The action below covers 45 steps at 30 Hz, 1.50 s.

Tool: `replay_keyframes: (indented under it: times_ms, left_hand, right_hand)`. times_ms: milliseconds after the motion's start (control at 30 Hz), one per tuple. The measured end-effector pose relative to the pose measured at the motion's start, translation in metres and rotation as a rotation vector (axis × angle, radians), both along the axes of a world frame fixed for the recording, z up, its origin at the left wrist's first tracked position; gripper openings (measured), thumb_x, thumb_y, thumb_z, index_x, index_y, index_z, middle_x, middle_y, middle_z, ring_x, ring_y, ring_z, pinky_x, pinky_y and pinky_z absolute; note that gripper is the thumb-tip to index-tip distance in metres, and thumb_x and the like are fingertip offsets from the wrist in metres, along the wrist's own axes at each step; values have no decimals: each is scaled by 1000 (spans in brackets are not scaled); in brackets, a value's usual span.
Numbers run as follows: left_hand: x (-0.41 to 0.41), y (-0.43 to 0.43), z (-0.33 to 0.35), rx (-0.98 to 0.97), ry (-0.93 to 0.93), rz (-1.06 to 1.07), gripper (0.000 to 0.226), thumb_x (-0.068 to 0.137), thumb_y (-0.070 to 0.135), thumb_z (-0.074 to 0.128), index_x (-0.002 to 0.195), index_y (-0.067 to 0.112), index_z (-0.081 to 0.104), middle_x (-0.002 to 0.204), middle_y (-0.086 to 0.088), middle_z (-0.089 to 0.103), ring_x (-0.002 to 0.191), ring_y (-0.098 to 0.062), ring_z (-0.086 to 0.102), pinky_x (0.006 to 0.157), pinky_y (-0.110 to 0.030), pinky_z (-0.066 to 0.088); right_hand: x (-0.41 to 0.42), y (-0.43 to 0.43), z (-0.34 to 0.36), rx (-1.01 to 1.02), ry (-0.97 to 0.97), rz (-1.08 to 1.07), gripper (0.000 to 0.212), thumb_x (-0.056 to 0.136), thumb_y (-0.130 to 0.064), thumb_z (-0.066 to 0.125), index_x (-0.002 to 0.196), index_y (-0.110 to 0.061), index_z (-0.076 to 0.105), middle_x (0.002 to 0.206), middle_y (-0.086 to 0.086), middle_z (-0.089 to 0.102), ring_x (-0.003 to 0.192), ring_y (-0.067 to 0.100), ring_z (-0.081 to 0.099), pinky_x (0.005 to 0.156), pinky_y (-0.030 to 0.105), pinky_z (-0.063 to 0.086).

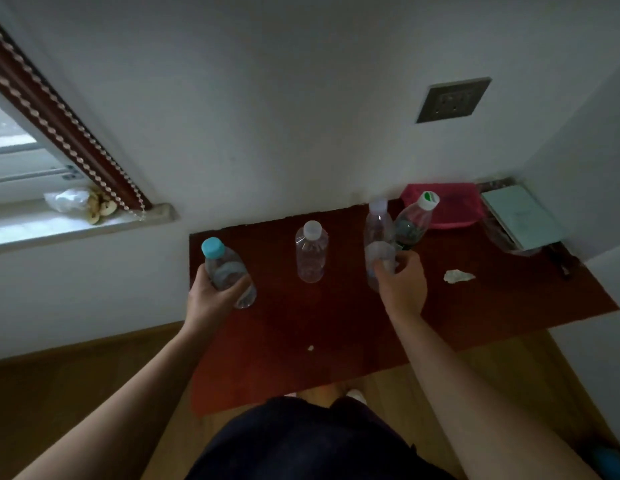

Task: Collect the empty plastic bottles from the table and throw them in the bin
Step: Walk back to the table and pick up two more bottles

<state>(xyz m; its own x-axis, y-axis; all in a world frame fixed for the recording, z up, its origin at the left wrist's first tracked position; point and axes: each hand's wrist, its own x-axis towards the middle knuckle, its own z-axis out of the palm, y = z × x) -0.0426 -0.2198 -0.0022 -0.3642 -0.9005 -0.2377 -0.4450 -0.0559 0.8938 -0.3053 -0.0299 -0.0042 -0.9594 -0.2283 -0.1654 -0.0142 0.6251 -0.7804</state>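
Several empty plastic bottles stand on a dark red table (336,323). My left hand (208,299) grips a clear bottle with a blue cap (225,268) at the table's left edge. My right hand (402,285) is closed around a clear bottle with a pale cap (377,230), and a dark bottle with a white and green cap (414,221) leans right beside it, touching my fingers. Between my hands a clear bottle with a white cap (311,252) stands free and upright.
A crumpled scrap of paper (457,276) lies to the right of my right hand. A pink cloth (450,206) and a pale box (523,216) sit at the back right corner. White walls close in behind and right. Wooden floor (76,375) lies to the left.
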Motion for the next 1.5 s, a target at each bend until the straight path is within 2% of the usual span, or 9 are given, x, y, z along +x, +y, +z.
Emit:
replay_keyframes:
  times_ms: [100, 267, 433, 567, 767, 967, 1267, 1400, 1500]
  left_hand:
    - [2, 27, 2, -2, 22, 60, 59, 79, 30, 84, 129, 18, 55, 110, -3, 71, 95, -12, 72, 69, -18, 58]
    - [9, 64, 5, 20, 65, 136, 62, 79, 30, 83, 132, 16, 54, 113, -3, 71, 100, -16, 72, 85, -34, 60]
    - [16, 80, 13, -4, 54, 173, 61, 80, 32, 82, 132, 16, 54, 112, -1, 71, 100, -14, 72, 78, -24, 58]
    - [24, 78, 17, -24, 30, 169, 57, 81, 30, 81, 129, 15, 55, 108, 2, 70, 93, -8, 71, 64, -10, 55]
    - [39, 52, 20, -8, 36, 142, 54, 81, 30, 81, 127, 17, 56, 108, 3, 71, 90, -4, 72, 65, -10, 56]
    - [62, 24, 8, 28, 7, 65, 57, 82, 33, 81, 130, 16, 55, 113, 4, 70, 97, -7, 71, 68, -11, 57]
    - [84, -2, -11, 88, -36, 19, 50, 83, 31, 80, 124, 24, 53, 106, 14, 66, 91, 19, 64, 65, -7, 54]
    - [82, -1, -10, 71, -31, 29, 50, 81, 32, 80, 121, 22, 53, 107, 11, 66, 90, 4, 68, 63, -8, 54]
    - [79, 10, -11, 55, -31, 25, 55, 78, 33, 83, 123, 18, 54, 111, 9, 68, 96, -3, 68, 66, -10, 56]
  right_hand:
    - [-3, 15, -11, 37, -18, 126, 37, 83, -44, 69, 113, -24, 60, 105, -6, 69, 95, 18, 69, 72, 34, 51]
    - [-6, 29, -21, 119, -24, 265, 46, 84, -43, 70, 123, -21, 60, 123, -3, 67, 111, 18, 65, 81, 32, 48]
    - [-7, 28, -20, 122, -46, 367, 53, 84, -45, 70, 129, -20, 58, 127, -2, 65, 113, 19, 64, 83, 33, 49]
    - [2, 17, -17, 100, -64, 405, 53, 85, -45, 69, 128, -18, 56, 117, -1, 66, 96, 16, 64, 70, 29, 43]
    - [5, -25, -10, 152, -52, 442, 59, 81, -48, 72, 128, -16, 54, 108, 0, 65, 80, 14, 58, 53, 23, 37]
    - [1, -54, -25, 276, -89, 476, 74, 71, -56, 74, 130, -17, 52, 117, 8, 66, 96, 27, 68, 73, 37, 54]
    - [2, -74, -39, 325, -126, 435, 66, 77, -55, 72, 128, -17, 53, 114, 7, 68, 97, 29, 68, 85, 47, 57]
    - [9, -57, -35, 301, -180, 383, 59, 83, -48, 70, 128, -14, 55, 103, 2, 59, 86, 22, 59, 66, 32, 47]
    - [17, -29, -32, 249, -196, 358, 52, 84, -41, 71, 125, -12, 58, 103, 4, 61, 84, 21, 59, 71, 32, 45]
